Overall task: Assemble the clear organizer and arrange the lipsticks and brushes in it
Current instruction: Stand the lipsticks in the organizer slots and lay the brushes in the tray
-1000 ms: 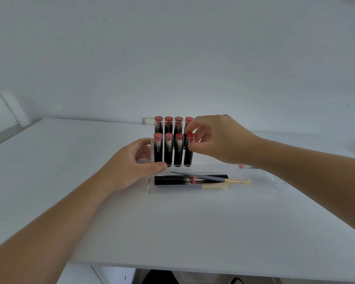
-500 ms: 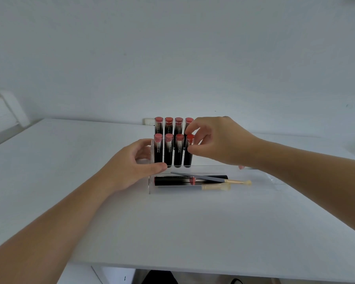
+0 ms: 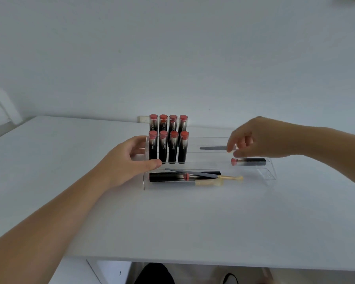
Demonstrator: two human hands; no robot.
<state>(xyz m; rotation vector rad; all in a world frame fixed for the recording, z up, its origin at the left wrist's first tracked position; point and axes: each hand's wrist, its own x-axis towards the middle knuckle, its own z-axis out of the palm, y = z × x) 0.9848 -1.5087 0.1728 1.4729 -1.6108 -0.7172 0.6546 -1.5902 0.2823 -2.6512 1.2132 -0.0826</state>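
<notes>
Head: organizer point(image 3: 272, 167) w/ 8 upright lipsticks point(image 3: 168, 147) — left hand point(image 3: 129, 160) fingers grip it; right hand point(image 3: 260, 138) pinches brush point(image 3: 212, 148).

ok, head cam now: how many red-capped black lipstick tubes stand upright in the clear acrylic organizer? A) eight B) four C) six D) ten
A: eight red-capped black lipstick tubes stand upright at the left end of the clear acrylic organizer, four in the back row and four in front; the other tubes there lie flat.
</notes>
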